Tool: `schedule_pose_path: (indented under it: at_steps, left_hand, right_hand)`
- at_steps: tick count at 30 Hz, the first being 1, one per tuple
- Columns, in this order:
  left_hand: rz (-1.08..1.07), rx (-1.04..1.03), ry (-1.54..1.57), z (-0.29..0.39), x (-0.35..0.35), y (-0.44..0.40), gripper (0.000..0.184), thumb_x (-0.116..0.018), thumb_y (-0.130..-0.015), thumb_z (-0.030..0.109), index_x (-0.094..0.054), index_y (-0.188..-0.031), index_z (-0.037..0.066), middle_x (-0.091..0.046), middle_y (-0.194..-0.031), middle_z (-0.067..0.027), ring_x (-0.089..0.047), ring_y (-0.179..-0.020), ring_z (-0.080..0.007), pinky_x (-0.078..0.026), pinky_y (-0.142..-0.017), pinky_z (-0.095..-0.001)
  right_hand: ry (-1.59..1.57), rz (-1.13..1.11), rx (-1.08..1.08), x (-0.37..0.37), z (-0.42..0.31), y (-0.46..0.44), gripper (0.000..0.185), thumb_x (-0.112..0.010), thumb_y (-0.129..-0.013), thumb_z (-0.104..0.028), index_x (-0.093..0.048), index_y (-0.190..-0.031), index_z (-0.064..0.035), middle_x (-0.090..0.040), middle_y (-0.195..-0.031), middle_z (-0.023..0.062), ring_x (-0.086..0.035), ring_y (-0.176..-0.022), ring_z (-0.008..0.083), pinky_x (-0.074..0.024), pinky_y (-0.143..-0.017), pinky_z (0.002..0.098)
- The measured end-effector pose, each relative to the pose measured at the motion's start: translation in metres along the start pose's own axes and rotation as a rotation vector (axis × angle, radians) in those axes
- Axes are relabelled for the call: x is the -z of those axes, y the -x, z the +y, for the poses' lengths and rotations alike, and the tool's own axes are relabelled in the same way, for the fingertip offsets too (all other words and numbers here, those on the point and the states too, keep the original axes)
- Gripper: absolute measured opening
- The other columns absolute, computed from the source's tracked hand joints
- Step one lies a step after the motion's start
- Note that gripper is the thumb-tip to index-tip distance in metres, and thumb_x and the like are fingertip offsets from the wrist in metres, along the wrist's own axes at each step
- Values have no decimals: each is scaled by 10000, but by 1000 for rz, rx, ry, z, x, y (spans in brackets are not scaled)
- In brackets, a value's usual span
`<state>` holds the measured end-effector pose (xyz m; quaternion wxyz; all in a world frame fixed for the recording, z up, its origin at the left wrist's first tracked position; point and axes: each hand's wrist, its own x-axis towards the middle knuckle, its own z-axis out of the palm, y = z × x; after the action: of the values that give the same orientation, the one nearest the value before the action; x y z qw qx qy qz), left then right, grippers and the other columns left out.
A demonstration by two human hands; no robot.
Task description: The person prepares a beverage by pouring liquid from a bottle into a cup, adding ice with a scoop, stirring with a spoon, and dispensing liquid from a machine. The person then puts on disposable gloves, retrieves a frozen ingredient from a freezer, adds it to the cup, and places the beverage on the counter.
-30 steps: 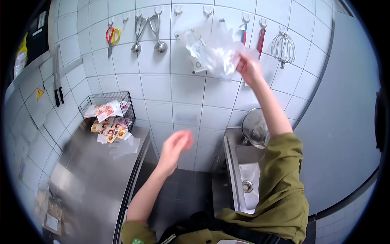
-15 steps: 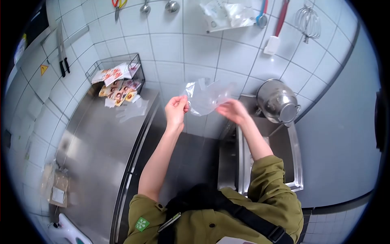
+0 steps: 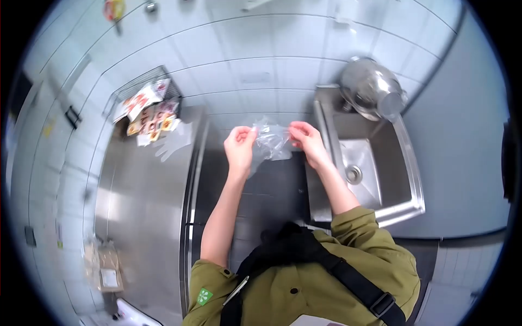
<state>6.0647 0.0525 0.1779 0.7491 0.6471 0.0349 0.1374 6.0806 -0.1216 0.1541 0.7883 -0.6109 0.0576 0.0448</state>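
- Tiled wall (image 3: 250,49) is backing the scene; bench (image 3: 144,190) is standing left, sink (image 3: 417,200) right.
- Left hand (image 3: 239,148) is pinching one side of the clear plastic (image 3: 272,141), fingertips closed; right hand (image 3: 308,142) is pinching the other, fingers curled.
- Plastic is hanging between them, above the dark floor (image 3: 266,204).
- Risk: layers are probably clinging; tugging could be tearing it.
- Risk: if both pinches are slipping, it's likely dropping floorward.
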Motion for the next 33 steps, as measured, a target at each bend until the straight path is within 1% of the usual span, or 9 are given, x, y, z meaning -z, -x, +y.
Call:
schedule_pose_path:
  at_steps: [3,6,12,13,19,23,30,31,33]
  left_hand:
    - [-134,-108,-199,-18,-60,14,75,-599,-762,51,-558,-762,-11,-534,-651,-15,-451,-553,-34,-364,-482,-182]
    - [-207,-294,-287,-29,-103,42,84,-586,-773,62,-571,-793,-18,-546,-657,-24,-467,-561,-38,-381,-499,-180]
    - [-345,-136,-225,-54,-101,66,71,-551,-794,41,-568,-807,-26,-529,-622,1,-446,-548,-35,-380,-498,-180]
    - [-419,-224,-252,-56,-102,68,87,-562,-802,70,-568,-802,-17,-489,-630,45,-401,-544,-6,-321,-479,-146]
    - [-891,-145,-115,-41,-132,129,90,-577,-779,56,-582,-790,-34,-512,-583,33,-422,-536,-5,-347,-465,-164]
    - [-1180,-629,-377,-40,-163,180,71,-577,-668,53,-575,-727,14,-569,-670,-126,-563,-621,-306,-442,-553,-348]
    - [-1698,-1132,-395,-36,-218,325,153,-572,-636,76,-585,-787,56,-566,-820,-118,-581,-683,-264,-442,-577,-370]
    - [-1717,-1178,-369,-37,-225,349,170,-570,-631,78,-585,-800,61,-562,-834,-115,-581,-685,-260,-442,-575,-374]
    - [-1666,-1154,-11,-22,-239,393,236,-572,-625,73,-581,-860,65,-546,-867,-101,-571,-696,-245,-444,-583,-369]
  right_hand:
    - [391,429,910,25,-14,36,180,-465,-739,34,-553,-894,10,-567,-854,120,-549,-802,227,-427,-738,287]
    - [940,354,1026,50,5,60,230,-496,-674,36,-555,-894,7,-551,-944,148,-508,-921,302,-423,-756,342]
    - [369,883,387,117,40,97,224,-490,-691,25,-548,-907,9,-489,-1062,165,-494,-902,318,-415,-769,373]
    - [714,1050,701,111,27,115,205,-461,-697,53,-552,-878,24,-533,-968,166,-530,-835,311,-438,-733,346]
    - [583,637,503,79,50,173,255,-421,-704,85,-562,-908,26,-579,-882,172,-573,-819,320,-462,-691,340]
    - [799,598,63,106,58,226,164,-532,-692,-75,-551,-824,20,-563,-863,213,-547,-828,362,-454,-699,381]
    - [1081,777,465,181,91,328,246,-548,-732,-161,-528,-929,-15,-555,-868,150,-528,-816,310,-408,-761,396]
    - [1264,641,51,195,78,348,454,-518,-798,-190,-403,-1215,-57,-450,-1163,183,-479,-990,293,-373,-841,421]
    - [179,952,74,215,90,370,314,-525,-820,-224,-469,-1072,-45,-513,-1007,126,-543,-849,241,-436,-770,355]
